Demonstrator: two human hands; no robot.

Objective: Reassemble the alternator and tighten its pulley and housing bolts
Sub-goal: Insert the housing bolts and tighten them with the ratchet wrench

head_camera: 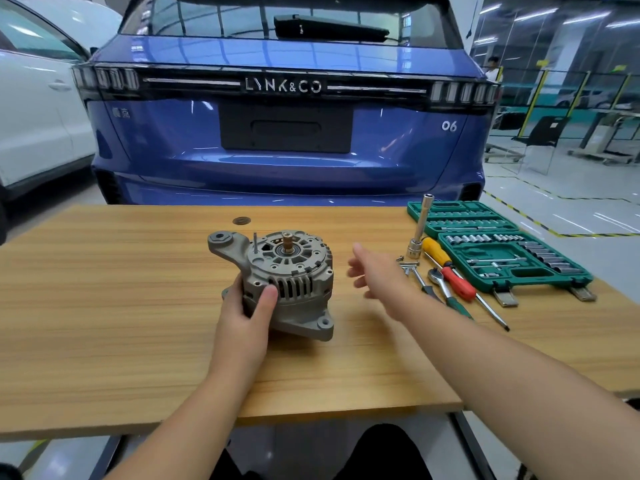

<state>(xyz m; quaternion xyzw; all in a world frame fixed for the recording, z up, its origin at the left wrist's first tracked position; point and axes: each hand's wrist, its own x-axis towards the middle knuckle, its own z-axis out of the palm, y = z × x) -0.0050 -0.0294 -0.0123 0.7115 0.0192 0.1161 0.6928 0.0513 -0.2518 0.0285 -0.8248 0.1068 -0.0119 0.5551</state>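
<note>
A grey alternator stands on the wooden table, its brass shaft end pointing up and a thin bolt sticking up near its left ear. My left hand grips its lower left side, thumb on the finned housing. My right hand hovers open to the right of the alternator, fingers spread, touching nothing. Loose bolts lie just beyond it, beside a tall upright socket extension, a ratchet and yellow-and-red screwdrivers.
An open green socket set case lies at the table's right end. A small dark disc sits near the far edge. A blue car's rear stands close behind the table, a white car at left.
</note>
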